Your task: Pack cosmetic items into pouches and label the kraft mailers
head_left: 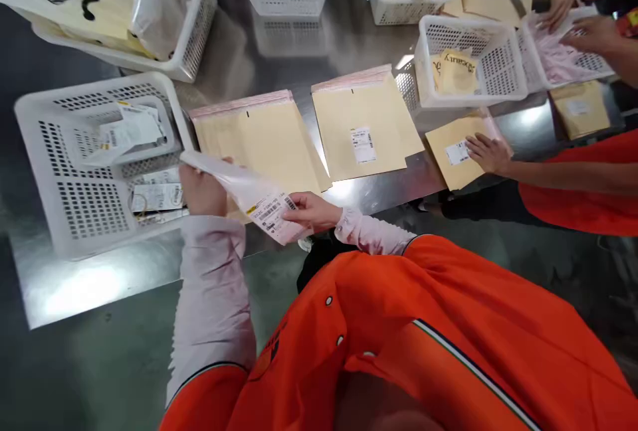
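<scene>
A white sheet with a printed shipping label (269, 208) slants between my two hands above the table. My left hand (203, 190) is closed at its upper left end, fingers mostly hidden. With thumb on top, my right hand (315, 212) pinches the printed end at the lower right. Under the sheet lies a stack of padded envelopes (259, 142) with no label showing on the top one. To its right, a second stack of padded envelopes (331, 119) has a white label (363, 145) on top.
A white basket (84, 218) at left holds a smaller tray (172, 142) and printed slips. More baskets (282, 2) line the back. At right, a co-worker's hand (488, 154) rests on a labelled envelope (451, 172); other hands reach into a basket (533, 62).
</scene>
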Motion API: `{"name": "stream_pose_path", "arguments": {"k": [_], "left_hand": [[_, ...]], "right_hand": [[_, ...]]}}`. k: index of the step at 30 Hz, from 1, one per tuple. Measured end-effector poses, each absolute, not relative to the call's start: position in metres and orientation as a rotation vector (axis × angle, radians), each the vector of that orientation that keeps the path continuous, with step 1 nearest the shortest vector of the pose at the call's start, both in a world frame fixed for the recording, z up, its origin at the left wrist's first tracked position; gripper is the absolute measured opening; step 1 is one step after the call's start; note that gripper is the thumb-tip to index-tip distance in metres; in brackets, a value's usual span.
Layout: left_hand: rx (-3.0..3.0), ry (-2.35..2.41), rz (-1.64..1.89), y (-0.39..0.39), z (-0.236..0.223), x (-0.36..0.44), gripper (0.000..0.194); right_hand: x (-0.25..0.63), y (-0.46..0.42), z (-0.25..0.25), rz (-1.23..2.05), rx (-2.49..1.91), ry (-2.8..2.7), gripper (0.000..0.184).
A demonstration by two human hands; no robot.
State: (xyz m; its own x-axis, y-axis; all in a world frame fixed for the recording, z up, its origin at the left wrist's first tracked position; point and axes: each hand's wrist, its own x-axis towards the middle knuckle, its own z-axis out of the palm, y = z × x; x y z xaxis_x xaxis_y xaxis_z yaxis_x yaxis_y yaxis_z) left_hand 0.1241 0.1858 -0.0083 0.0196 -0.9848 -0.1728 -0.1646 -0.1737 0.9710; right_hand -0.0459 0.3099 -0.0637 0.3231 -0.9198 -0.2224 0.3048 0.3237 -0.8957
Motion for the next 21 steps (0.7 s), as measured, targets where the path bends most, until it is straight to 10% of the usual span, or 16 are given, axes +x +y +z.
{"name": "stream_pose_path", "arguments": {"k": [3,11,21], "left_hand": [[1.307,-1.475,-0.962,0.206,-0.014,0.148,0.060],[1.351,-0.936,-1.685,0.284,-0.071,0.115,0.047],[1.555,-0.820,-1.366,0.304,-0.112,0.102,0.043]], "right_hand": [[-0.036,0.326,-0.069,-1.025,-0.685,1.038,0.034],[-0.059,0.307,-0.057,-1.026,-0.979,1.506,0.054],[-0.058,0.262,-0.039,-0.599,-1.584,1.529,0.015]]}}
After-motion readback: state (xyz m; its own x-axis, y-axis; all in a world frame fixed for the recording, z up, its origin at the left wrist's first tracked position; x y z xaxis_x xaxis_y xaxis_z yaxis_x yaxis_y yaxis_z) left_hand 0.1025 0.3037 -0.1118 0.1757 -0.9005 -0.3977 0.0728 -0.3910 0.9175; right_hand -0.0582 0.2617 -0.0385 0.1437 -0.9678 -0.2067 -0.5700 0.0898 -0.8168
